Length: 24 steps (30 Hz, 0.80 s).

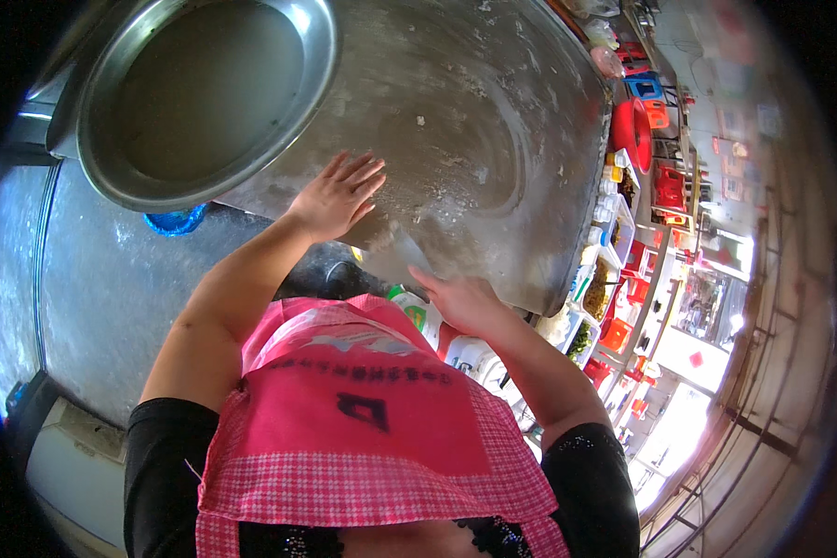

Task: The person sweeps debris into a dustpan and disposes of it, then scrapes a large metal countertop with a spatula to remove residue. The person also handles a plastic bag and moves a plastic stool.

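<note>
A metal worktop (453, 146) stretches out before me, smeared with pale residue, streaks and small crumbs that look like flour or dough. My left hand (336, 199) is over its near left edge, fingers spread and holding nothing; I cannot tell whether the palm touches the surface. My right hand (464, 301) grips a flat scraper (396, 255), blurred, with its blade at the worktop's near edge. The scraper's handle is hidden in the fist. Beyond my left hand stands a large round metal basin (321, 91); its inside looks dull grey, possibly with cloudy liquid.
Trays of chopped food (596, 293) and lidded containers (605, 202) line the worktop's right side, near a red basin (631, 132). A blue plastic object (174, 222) shows under the metal basin. White containers (418, 314) stand between the worktop and my pink apron (363, 418).
</note>
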Each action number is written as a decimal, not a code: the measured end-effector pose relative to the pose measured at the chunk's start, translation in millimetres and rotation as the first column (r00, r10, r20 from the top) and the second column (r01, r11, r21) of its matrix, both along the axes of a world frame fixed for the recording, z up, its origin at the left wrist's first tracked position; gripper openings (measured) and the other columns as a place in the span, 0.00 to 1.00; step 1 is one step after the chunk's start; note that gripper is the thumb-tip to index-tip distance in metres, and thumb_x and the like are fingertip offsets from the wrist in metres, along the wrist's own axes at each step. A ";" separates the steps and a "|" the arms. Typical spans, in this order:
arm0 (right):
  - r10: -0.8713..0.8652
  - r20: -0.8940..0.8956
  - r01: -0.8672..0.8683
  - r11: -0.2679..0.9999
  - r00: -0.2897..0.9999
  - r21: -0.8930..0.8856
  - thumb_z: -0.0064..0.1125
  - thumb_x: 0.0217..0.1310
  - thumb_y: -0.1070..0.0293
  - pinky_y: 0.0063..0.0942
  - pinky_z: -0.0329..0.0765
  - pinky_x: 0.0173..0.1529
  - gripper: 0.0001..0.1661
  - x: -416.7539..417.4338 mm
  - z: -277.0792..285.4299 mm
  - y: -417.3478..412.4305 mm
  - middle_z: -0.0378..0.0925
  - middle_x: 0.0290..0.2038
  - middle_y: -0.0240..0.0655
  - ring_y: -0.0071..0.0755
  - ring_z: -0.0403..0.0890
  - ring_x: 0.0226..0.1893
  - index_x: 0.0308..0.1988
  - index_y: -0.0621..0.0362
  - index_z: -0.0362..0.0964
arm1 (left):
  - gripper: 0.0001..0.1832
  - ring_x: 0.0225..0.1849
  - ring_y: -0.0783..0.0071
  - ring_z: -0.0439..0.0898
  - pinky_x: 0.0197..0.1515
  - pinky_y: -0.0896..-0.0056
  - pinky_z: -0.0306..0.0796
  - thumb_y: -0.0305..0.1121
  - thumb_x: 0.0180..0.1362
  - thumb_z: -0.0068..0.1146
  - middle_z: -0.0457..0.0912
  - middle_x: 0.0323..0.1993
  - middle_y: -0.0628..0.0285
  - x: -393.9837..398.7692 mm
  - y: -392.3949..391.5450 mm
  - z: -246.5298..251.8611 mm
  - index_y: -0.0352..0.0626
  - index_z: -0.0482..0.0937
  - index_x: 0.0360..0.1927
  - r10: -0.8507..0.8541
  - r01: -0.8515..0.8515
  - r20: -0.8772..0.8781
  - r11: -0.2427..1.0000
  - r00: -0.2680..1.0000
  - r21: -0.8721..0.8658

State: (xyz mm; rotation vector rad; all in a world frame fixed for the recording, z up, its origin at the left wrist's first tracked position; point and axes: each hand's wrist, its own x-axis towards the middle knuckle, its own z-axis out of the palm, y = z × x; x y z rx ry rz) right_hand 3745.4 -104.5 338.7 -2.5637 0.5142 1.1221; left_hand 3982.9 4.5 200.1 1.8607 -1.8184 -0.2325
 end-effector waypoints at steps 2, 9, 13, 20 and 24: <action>0.024 -0.002 -0.024 1.000 1.000 -0.016 0.45 0.63 0.59 0.45 0.77 0.39 0.30 29.9 0.8 4.0 0.80 0.33 0.49 0.54 0.81 0.33 0.64 0.31 0.56 | 0.28 0.70 0.59 0.55 0.72 0.53 0.45 0.39 0.61 0.49 0.59 0.68 0.56 2.5 0.6 -0.4 0.43 0.63 0.64 -0.003 -0.001 -0.061 0.998 0.998 -0.065; -0.037 -0.140 0.033 0.999 0.989 -0.035 0.45 0.64 0.59 0.48 0.76 0.42 0.30 12.8 15.4 8.0 0.80 0.33 0.48 0.54 0.81 0.34 0.65 0.31 0.55 | 0.25 0.67 0.51 0.60 0.69 0.49 0.51 0.31 0.56 0.53 0.66 0.63 0.50 12.7 77.3 17.9 0.39 0.67 0.59 0.073 -0.128 -0.314 0.979 0.947 -0.159; -0.056 0.084 0.051 0.997 0.995 0.065 0.44 0.66 0.59 0.45 0.74 0.41 0.28 73.6 -3.8 16.5 0.78 0.33 0.49 0.56 0.79 0.34 0.65 0.34 0.56 | 0.23 0.66 0.49 0.62 0.68 0.48 0.53 0.31 0.55 0.54 0.69 0.60 0.50 11.8 136.5 17.0 0.39 0.70 0.56 0.154 -0.210 -0.343 0.969 0.926 -0.131; -0.064 0.033 0.063 0.997 0.997 0.039 0.41 0.66 0.58 0.47 0.73 0.50 0.26 118.9 -0.2 9.6 0.76 0.45 0.51 0.56 0.78 0.44 0.64 0.33 0.57 | 0.22 0.66 0.48 0.63 0.68 0.47 0.53 0.29 0.53 0.53 0.69 0.59 0.49 15.2 185.0 12.0 0.39 0.72 0.54 0.299 -0.356 -0.426 0.933 0.854 -0.059; -0.115 -0.032 0.115 0.993 0.993 -0.009 0.40 0.67 0.58 0.44 0.72 0.53 0.26 89.5 -0.5 0.4 0.73 0.51 0.50 0.54 0.76 0.49 0.64 0.34 0.57 | 0.21 0.65 0.49 0.63 0.68 0.47 0.53 0.28 0.52 0.54 0.70 0.59 0.49 18.0 198.4 5.5 0.40 0.73 0.52 0.299 -0.353 -0.434 0.934 0.850 -0.048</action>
